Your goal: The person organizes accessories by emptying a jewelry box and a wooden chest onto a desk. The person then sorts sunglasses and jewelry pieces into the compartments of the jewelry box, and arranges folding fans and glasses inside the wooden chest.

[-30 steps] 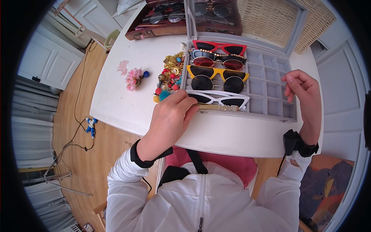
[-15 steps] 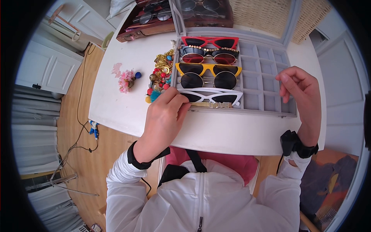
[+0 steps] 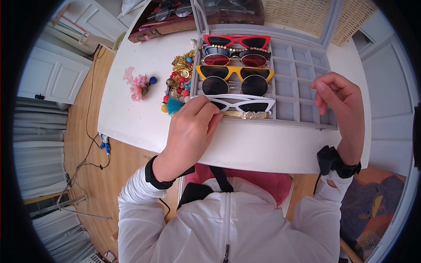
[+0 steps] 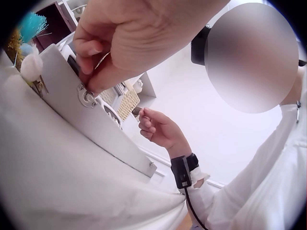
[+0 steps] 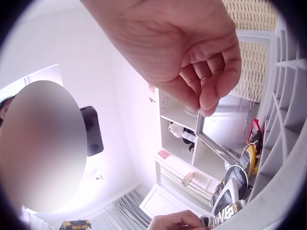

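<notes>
At the near left corner of the grey display case (image 3: pixel 307 121), my left hand (image 3: pixel 191 125) pinches the end of a gold band (image 3: pixel 234 115) with letters spelling LOVE. The band lies along the case's front edge, just before a pair of white sunglasses (image 3: pixel 254 106). In the left wrist view a metal loop (image 4: pixel 87 97) shows at the fingertips. My right hand (image 3: pixel 340 98) hovers over the case's right side with loosely curled fingers and nothing in them. Behind the white pair sit round dark sunglasses (image 3: pixel 254 86), yellow-framed sunglasses (image 3: pixel 235 71) and red-framed sunglasses (image 3: pixel 237 40).
Small square compartments (image 3: pixel 305 85) fill the case's right part, and its clear lid stands raised behind. Beaded jewellery (image 3: pixel 180 81) lies along the left side. Further left are a pink flower (image 3: pixel 139 87) and a blue bead (image 3: pixel 153 80). A brown case of glasses (image 3: pixel 162 24) stands behind.
The head view has shifted slightly, so the case appears further left and higher. My left hand keeps its pinch at the band's end; the LOVE letters now look turned upward. The right hand stays nearly still.
</notes>
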The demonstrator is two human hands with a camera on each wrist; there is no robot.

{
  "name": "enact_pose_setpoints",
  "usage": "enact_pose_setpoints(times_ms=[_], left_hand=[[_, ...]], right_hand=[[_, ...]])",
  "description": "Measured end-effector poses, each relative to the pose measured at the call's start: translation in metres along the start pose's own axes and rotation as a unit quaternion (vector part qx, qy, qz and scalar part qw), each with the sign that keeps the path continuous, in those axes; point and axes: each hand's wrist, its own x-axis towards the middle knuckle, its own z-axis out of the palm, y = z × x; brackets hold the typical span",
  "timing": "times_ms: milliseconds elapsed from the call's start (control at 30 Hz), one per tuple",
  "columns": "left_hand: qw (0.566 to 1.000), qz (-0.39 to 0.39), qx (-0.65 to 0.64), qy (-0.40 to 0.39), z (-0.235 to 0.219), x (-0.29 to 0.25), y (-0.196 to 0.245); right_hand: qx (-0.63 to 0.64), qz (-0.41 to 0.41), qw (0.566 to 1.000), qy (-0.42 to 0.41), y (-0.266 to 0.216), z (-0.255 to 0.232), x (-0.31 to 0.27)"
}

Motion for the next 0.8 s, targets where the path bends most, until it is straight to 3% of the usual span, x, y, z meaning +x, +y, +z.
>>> enact_pose_setpoints(times_ms=[367,567,633,767,800], left_hand=[[0.999,0.017,0.022,-0.021,-0.001,0.006,0.007],[0.997,-0.059,-0.032,-0.028,-0.028,0.004,0.010],[0.990,-0.136,-0.035,0.021,-0.050,0.002,-0.001],[0.959,-0.198,0.110,0.169,-0.098,-0.003,-0.055],[0.957,-0.200,0.143,0.153,-0.108,-0.008,-0.075]], right_hand=[[-0.005,0.000,1.000,-0.008,0.002,0.003,0.001],[-0.017,0.017,1.000,0.009,0.002,0.003,0.002],[-0.011,0.026,0.999,0.023,0.002,0.001,0.001],[0.000,0.004,0.999,0.035,0.004,-0.002,0.003],[-0.010,0.009,0.999,0.037,0.005,-0.003,0.004]])
